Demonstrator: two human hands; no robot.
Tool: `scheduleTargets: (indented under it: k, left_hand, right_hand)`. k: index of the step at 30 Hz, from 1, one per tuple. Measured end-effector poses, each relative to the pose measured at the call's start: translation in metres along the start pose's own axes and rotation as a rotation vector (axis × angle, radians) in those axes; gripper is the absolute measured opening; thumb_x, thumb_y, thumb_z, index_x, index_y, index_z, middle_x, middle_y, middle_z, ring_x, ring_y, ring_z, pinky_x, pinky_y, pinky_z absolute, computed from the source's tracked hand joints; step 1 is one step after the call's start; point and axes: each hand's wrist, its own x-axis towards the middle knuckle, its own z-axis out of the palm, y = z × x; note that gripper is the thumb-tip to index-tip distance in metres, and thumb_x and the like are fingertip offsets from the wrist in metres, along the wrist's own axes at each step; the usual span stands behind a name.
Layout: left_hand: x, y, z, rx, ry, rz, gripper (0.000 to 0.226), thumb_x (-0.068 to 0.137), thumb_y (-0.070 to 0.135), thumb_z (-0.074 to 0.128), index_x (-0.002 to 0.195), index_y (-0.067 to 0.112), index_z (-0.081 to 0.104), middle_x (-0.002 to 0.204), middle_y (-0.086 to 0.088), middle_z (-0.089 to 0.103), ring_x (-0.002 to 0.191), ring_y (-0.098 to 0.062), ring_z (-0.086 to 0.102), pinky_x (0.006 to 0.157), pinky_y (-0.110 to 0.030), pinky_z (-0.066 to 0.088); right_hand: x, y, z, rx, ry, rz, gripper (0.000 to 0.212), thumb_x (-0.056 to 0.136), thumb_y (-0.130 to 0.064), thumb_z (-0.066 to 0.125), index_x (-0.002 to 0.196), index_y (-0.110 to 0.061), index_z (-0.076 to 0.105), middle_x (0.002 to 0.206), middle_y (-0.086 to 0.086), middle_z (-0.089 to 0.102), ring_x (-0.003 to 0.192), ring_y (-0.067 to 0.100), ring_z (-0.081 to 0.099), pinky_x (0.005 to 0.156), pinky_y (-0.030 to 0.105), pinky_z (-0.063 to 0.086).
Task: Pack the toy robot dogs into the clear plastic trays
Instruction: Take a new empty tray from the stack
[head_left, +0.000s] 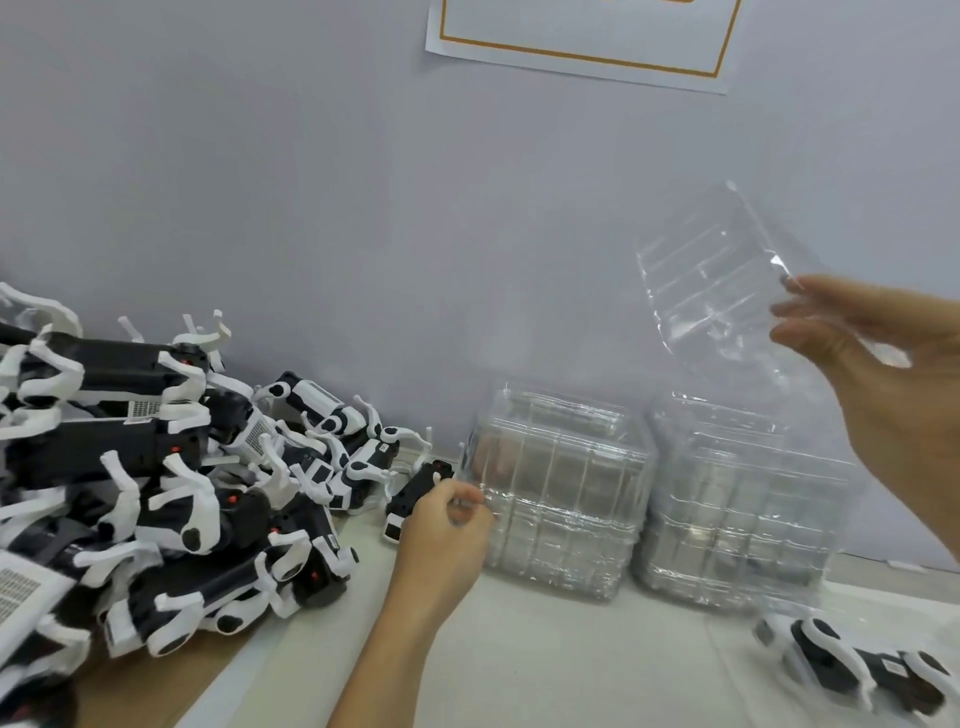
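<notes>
Clear tray (722, 280) in right hand (883, 374), above two empty stacks (561, 493).

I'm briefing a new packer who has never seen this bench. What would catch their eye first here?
First, the big heap of black-and-white toy robot dogs piled at the left. Next, the two tall stacks of clear plastic trays against the grey wall, the left hand at the nearer stack's edge. Last, the single clear tray held up in the air by the right hand.
</notes>
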Motion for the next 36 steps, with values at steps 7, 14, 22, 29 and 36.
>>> scheduleTargets:
  k: [7, 14, 22, 29, 36]
  left_hand:
    - [-0.005, 0.022, -0.003, -0.251, 0.044, 0.141, 0.018, 0.101, 0.01, 0.052, 0.093, 0.015, 0.067, 0.074, -0.002, 0.07, 0.059, -0.015, 0.066, 0.055, -0.023, 0.052]
    - [-0.021, 0.061, -0.019, -0.612, -0.052, 0.239, 0.034, 0.093, 0.06, 0.05, 0.116, 0.039, 0.063, 0.104, 0.003, 0.07, 0.09, -0.02, 0.073, 0.071, -0.034, 0.06]
    - [-0.025, 0.065, -0.024, -0.306, -0.06, 0.321, 0.05, 0.07, 0.042, 0.074, 0.117, 0.052, 0.061, 0.129, 0.005, 0.057, 0.119, -0.024, 0.062, 0.102, -0.057, 0.049]
    - [-0.019, 0.056, -0.043, -0.26, -0.256, 0.311, 0.05, 0.07, 0.036, 0.072, 0.118, 0.045, 0.065, 0.121, 0.003, 0.066, 0.098, -0.023, 0.072, 0.069, -0.032, 0.057]
    - [-0.016, 0.049, -0.043, -0.189, -0.403, 0.321, 0.057, 0.072, 0.041, 0.073, 0.127, 0.04, 0.061, 0.123, 0.009, 0.066, 0.104, -0.028, 0.071, 0.076, -0.035, 0.057]
  right_hand:
    - [-0.069, -0.045, 0.029, 0.155, -0.087, -0.017, 0.029, 0.069, -0.027, 0.084, 0.097, -0.031, 0.078, 0.094, -0.021, 0.075, 0.086, -0.001, 0.07, 0.081, 0.008, 0.049]
    - [-0.102, -0.033, 0.076, -0.039, -0.243, -0.186, 0.014, 0.075, -0.02, 0.084, 0.087, -0.026, 0.082, 0.088, -0.022, 0.072, 0.082, 0.01, 0.063, 0.075, 0.045, 0.051]
    - [-0.113, -0.044, 0.096, -0.083, -0.346, -0.234, 0.027, 0.071, -0.035, 0.08, 0.098, -0.034, 0.078, 0.094, -0.024, 0.07, 0.085, 0.005, 0.06, 0.085, 0.038, 0.047]
    - [-0.093, -0.03, 0.054, -0.003, -0.053, 0.071, 0.029, 0.087, -0.036, 0.063, 0.115, -0.04, 0.068, 0.118, -0.023, 0.063, 0.119, 0.003, 0.054, 0.1, 0.019, 0.041]
    - [-0.096, 0.003, 0.032, 0.059, -0.33, 0.488, 0.039, 0.077, -0.06, 0.061, 0.116, -0.055, 0.063, 0.122, -0.029, 0.061, 0.115, -0.004, 0.056, 0.088, 0.026, 0.048]
